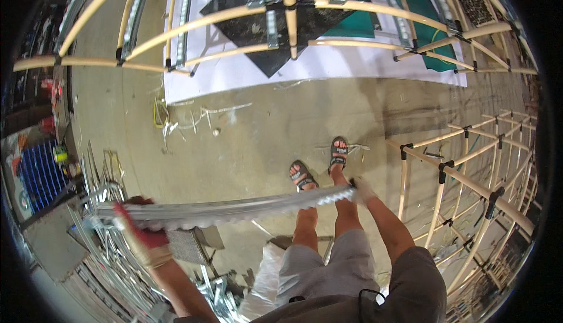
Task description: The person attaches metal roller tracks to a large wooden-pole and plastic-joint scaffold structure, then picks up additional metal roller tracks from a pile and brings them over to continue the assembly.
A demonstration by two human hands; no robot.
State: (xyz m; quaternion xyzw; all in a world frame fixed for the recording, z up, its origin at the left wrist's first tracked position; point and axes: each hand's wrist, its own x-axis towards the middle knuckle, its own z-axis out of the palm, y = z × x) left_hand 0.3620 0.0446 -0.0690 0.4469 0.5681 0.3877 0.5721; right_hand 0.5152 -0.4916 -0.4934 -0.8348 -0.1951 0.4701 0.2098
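Roller track (pixel 252 207), silvery and long, with a scalloped edge toward the person, spans the head view's lower half, held in front of the legs and above the concrete floor (pixel 234 141). Whether it is one strip or several nested together is too blurred to tell. Its long axis runs left to right across the body, the right end slightly farther forward. Both hands are on it, so neither is nearer: the gloved left hand (pixel 143 232) has its fingers closed around it just in from the left end, which pokes out beyond; the right hand (pixel 363 190) grips the right end, its exact finger wrap unclear. Loose metal strips (pixel 108 252) lie near the left forearm; a tube rack (pixel 463 182) stands to the right.
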